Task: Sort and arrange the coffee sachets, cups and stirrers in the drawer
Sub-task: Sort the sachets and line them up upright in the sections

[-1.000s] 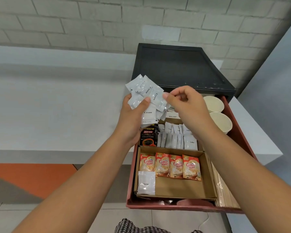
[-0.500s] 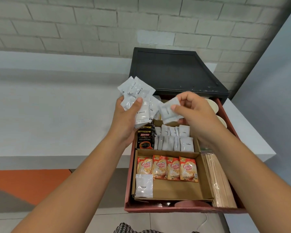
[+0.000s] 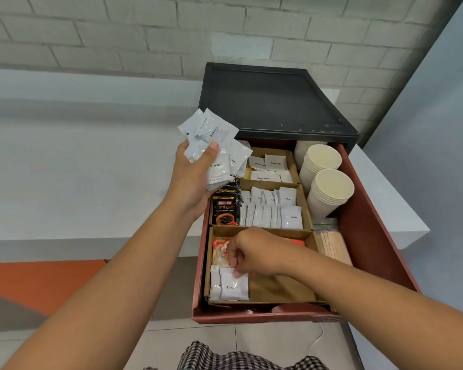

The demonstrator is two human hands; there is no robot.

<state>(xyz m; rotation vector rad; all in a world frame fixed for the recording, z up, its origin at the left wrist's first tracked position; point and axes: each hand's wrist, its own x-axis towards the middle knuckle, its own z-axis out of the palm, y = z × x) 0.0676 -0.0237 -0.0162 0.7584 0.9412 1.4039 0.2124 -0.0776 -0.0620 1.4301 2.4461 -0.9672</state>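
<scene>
Head view: right hand pinches a cream sachet lying flat, long axis front-to-back; left hand grips a sachet bundle.

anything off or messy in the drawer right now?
Nothing spilled or damaged. The left hand grips a crumpled, fanned cream sachet bundle, unsorted. The two cup stacks lie tilted, not upright. The right hand pinches a single cream sachet in the front compartment, overlapping another.

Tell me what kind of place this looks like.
Probably an office pantry or coffee station: a drawer holds stacked paper cups, labelled coffee sachets and wooden stirrers, beside a white counter.
</scene>
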